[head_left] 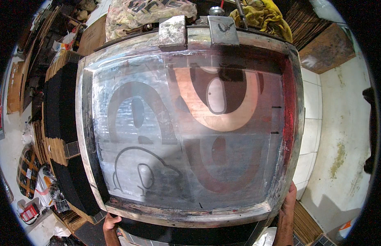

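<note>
A large screen printing frame (186, 219) with paint-stained wooden edges fills the middle of the view. Its grey mesh (145, 123) carries big curved, eye-like shapes, one of them pale peach and dark brown. Red ink (289, 119) stains the right inner edge. At the near left corner, my left hand (111, 221) is closed on the frame's edge. My right hand (289, 200) grips the right side near the near right corner, its fingers partly hidden by the wood. Two metal clamps (172, 33) hold the far edge.
Behind the clamps lie a stained cloth (149, 14) and a yellow cloth (266, 20). Stacks with black tops (61, 98) stand on the left. White tiles (311, 131) and a stained pale wall (342, 135) run along the right. A dark surface (186, 235) shows below the frame.
</note>
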`<state>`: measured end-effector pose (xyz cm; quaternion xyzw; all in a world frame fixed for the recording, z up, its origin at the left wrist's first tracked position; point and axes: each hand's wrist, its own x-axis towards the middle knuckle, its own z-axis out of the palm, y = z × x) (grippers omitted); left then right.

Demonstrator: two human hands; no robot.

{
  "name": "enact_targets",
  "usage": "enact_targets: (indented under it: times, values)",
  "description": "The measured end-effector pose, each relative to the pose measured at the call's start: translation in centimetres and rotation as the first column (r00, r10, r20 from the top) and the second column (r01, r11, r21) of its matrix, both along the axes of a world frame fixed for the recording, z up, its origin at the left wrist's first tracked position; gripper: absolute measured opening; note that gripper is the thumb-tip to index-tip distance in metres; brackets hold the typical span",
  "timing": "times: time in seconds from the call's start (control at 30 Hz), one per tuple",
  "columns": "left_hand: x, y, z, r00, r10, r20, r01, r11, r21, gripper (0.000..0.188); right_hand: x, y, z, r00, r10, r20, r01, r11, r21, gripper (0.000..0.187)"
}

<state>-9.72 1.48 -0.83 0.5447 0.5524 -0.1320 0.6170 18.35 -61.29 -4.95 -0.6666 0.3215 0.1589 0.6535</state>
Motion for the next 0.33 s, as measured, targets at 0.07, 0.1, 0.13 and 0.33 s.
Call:
enact_targets:
  times: [0.07,0.1,0.13,0.33]
  values:
    - [-0.01,0.03,0.06,1.000,-0.005,-0.013,0.005,1.000,0.005,0.102,0.05,0.00,0.09,1.000,0.005,-0.001,-0.005,1.000,0.020,0.040]
    - [0.05,0.03,0.13,1.000,-0.003,-0.024,0.003,1.000,0.009,0.101,0.10,0.02,0.11,1.000,0.005,0.001,-0.005,0.999,0.037,0.041]
    - [0.10,0.02,0.25,0.999,-0.015,-0.032,0.016,0.999,0.029,0.101,0.11,0.05,0.13,1.000,0.004,0.001,-0.004,0.999,0.053,0.041]
    - [0.18,0.02,0.18,1.000,-0.022,-0.017,0.022,1.000,0.018,0.098,0.31,0.26,0.50,1.000,0.017,-0.012,-0.016,0.999,0.050,0.047]
